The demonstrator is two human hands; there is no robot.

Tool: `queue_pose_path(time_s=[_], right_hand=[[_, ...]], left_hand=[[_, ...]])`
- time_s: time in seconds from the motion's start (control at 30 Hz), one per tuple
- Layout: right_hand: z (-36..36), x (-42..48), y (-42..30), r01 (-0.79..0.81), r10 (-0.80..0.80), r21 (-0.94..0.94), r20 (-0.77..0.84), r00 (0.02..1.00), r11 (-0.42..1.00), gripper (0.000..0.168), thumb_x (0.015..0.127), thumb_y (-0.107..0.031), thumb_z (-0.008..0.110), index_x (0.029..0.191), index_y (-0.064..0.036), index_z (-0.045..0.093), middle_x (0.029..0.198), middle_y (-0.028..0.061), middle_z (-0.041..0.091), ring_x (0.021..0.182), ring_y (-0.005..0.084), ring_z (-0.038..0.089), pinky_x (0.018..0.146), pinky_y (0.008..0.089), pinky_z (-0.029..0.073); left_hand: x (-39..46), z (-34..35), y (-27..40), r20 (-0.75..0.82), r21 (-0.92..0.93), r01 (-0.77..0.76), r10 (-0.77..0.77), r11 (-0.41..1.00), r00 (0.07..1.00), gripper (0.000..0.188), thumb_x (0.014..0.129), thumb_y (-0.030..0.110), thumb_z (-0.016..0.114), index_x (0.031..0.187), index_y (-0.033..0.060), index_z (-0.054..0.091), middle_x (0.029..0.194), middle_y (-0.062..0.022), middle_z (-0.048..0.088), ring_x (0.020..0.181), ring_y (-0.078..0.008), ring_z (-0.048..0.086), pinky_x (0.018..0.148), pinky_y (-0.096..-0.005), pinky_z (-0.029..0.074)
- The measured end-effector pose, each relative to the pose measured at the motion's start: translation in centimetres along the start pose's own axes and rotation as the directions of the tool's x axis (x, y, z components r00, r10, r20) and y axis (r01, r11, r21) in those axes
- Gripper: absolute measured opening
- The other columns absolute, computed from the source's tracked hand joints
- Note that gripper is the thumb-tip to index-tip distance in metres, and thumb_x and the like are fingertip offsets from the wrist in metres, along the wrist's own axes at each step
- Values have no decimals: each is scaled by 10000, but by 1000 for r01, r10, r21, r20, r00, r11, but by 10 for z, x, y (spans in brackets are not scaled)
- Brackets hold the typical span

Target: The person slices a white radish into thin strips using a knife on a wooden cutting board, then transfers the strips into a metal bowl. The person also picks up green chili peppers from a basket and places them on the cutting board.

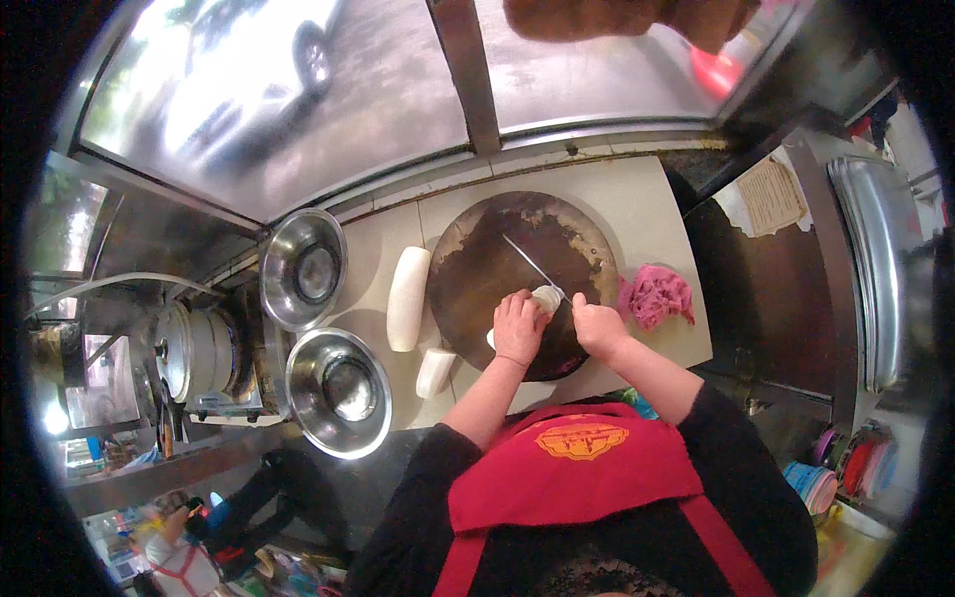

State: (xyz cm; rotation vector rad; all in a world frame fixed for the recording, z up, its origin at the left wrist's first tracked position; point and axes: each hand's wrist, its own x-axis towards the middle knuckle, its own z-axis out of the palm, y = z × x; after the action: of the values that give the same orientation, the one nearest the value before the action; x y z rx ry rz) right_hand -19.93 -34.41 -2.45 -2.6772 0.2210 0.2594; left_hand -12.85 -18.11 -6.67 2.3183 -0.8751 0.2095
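On a round, dark wooden chopping block (477,254), my left hand (520,330) presses on a piece of white radish (548,298), with the fingers bent over it. Another pale end of radish shows at the left of that wrist. My right hand (598,327) grips a knife (528,256), seen nearly edge-on; its blade is at the right end of the piece under my left hand. Left of the block, a long peeled radish length (408,298) lies on the tiled counter. A shorter radish chunk (435,373) lies nearer to me.
Two steel basins (277,257) (302,395) stand at the counter's left. A crumpled pink cloth (658,297) lies right of the block. Further left, a lidded pot (201,351) is on a stove. Metal trays (869,276) stand at far right. Another person (280,496) is at lower left.
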Motion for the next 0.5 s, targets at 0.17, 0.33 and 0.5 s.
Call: queue_pose_path(time_s=[0.17, 0.33, 0.5], right_hand=[[-6, 9, -2, -19, 21, -39, 47, 999, 999, 149, 899, -139, 395, 954, 0, 390, 677, 224, 609, 653, 421, 603, 561, 515, 467], [-7, 3, -12, -20, 21, -8, 63, 998, 1000, 153, 877, -121, 377, 953, 10, 398, 700, 230, 615, 683, 411, 615, 579, 514, 474], [-18, 13, -12, -16, 16, 6, 80, 997, 1000, 189, 910, -161, 365, 954, 20, 397, 707, 244, 612, 693, 421, 614, 587, 526, 468]], left_hand=[[0, 1, -6, -1, -9, 37, -37, 999, 999, 294, 689, 209, 716, 903, 96, 550, 1063, -78, 548, 986, -296, 514, 815, -411, 412], [-1, 0, -4, -21, -42, 59, -60, 997, 998, 273, 694, 223, 728, 877, 103, 565, 1065, -100, 555, 969, -321, 519, 807, -420, 422], [-1, -1, -6, -54, -17, 81, -82, 997, 995, 277, 681, 227, 729, 865, 96, 566, 1013, -72, 547, 960, -280, 510, 783, -399, 414]])
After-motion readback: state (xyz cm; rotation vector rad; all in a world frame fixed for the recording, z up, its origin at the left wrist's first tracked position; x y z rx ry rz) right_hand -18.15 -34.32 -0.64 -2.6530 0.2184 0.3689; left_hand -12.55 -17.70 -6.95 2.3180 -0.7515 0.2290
